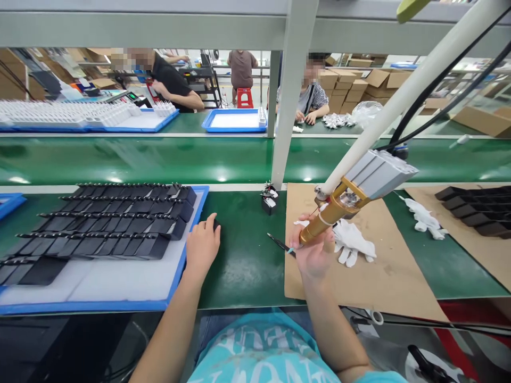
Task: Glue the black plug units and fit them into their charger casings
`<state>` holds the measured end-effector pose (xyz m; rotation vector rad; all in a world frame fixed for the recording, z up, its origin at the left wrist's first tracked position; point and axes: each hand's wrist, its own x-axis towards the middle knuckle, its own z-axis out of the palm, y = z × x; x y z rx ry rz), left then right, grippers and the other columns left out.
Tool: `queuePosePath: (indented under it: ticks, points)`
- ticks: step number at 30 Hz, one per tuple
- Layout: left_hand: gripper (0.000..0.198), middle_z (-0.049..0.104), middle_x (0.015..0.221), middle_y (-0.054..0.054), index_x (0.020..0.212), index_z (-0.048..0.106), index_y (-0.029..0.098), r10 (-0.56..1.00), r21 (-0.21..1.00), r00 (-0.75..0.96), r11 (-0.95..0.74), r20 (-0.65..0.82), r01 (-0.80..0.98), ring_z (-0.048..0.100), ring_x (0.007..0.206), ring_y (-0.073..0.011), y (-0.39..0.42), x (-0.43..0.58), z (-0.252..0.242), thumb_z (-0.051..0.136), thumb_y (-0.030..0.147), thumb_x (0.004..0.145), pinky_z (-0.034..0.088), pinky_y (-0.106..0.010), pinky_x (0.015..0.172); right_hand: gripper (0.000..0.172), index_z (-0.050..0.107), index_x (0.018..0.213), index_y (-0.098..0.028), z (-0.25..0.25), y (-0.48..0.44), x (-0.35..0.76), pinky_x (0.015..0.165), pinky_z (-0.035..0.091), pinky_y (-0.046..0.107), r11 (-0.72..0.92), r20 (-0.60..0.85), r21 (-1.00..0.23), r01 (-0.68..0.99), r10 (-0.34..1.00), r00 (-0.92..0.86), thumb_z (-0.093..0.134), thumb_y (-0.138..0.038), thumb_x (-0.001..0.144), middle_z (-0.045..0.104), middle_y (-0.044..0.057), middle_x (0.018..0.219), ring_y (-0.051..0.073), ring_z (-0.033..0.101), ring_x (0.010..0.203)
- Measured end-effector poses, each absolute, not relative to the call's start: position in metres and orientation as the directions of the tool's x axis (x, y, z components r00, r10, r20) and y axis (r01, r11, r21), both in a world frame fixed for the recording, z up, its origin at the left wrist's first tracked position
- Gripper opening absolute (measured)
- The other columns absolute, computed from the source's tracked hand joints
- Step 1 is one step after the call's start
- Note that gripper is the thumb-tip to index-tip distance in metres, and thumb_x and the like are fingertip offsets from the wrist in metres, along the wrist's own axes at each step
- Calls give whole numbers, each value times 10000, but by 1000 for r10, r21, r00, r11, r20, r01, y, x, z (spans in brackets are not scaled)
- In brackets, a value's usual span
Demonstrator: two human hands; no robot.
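My left hand [203, 242] is closed over a small black case [216, 224] on the green bench, mostly hidden by my fingers. My right hand [316, 260] grips a gold-coloured cylindrical tool [321, 223] from below. A grey finned metal block [379, 173] tops the tool, which is tilted and joined to a white pole. Left of my right hand, a thin dark tool like tweezers [279, 243] points away; whether the hand touches it I cannot tell. White gloves [355, 242] lie behind that hand on cardboard [383, 282]. Black cases with wires [270, 199] stand farther back.
At left, a blue-rimmed tray [175, 282] carries rows of black cases [107, 223]. More black cases [479, 207] and a white glove [423, 218] are at right. A grey post [293, 96] rises ahead. Beyond the green belt [179, 159], several people sit.
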<state>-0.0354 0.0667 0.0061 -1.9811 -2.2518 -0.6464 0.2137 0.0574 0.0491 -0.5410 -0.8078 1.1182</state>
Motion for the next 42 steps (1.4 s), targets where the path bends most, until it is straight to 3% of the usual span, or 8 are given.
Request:
queuePosePath:
  ticks: [3,10,18,25,29,32,34,42]
  points:
    - [544,546,1272,-238,1395,460,130,894,251,-155,50,419,967,457,1232,-410,79,-15,21,530,352,903,389,-583,986,326,482,1012,-277,48,57,216,433,399,281,354,293,-720,-596,935,202,481,-571,870,587,-13,990,81,520,450]
    - [1086,542,1332,-216,1531,110,167,982,710,49,-167,183,684,530,1236,-349,154,60,11,761,473,717,436,-500,1005,343,464,1029,-274,48,55,214,400,389,270,344,301,-730,-591,938,174,473,-577,869,578,-13,956,86,523,446]
    - [956,619,1276,-161,1510,197,195,990,738,50,-129,128,662,614,1155,-323,139,50,25,746,350,743,476,-462,971,344,456,1068,-286,47,57,212,401,384,261,358,313,-727,-585,932,181,464,-571,876,585,-11,963,83,526,449]
    - [647,582,1359,-75,1374,470,289,921,737,382,-204,-79,644,557,1244,-270,42,-26,37,713,376,780,443,-430,1058,308,454,984,-285,49,56,209,395,393,269,366,315,-719,-590,929,192,494,-565,863,607,-19,942,87,512,421]
    - [692,422,1511,-75,1464,361,310,863,773,496,-245,-102,585,419,1381,-254,19,-38,32,655,338,838,405,-416,1109,308,484,1010,-284,50,55,206,408,393,263,374,326,-715,-591,926,192,501,-556,866,607,-19,943,81,522,426]
    - [765,375,1525,-99,1484,330,296,926,769,377,-230,-15,596,391,1394,-266,12,-24,25,690,402,818,384,-421,1128,307,501,1029,-290,51,54,203,412,389,258,378,334,-710,-594,923,189,503,-553,870,604,-20,940,81,528,436]
    - [638,438,1466,-100,1431,423,293,965,775,258,-202,52,599,454,1341,-260,10,-14,17,651,425,850,399,-420,1113,317,503,1054,-297,52,54,201,409,388,255,371,329,-711,-597,926,185,507,-553,868,598,-21,935,79,524,436]
    - [348,619,1264,-105,1188,610,218,989,940,-103,-63,103,336,659,1043,-213,1,-15,-14,586,405,895,588,-322,792,330,469,992,-297,58,49,183,382,395,248,328,313,-743,-583,941,131,447,-602,870,566,-25,940,53,471,411]
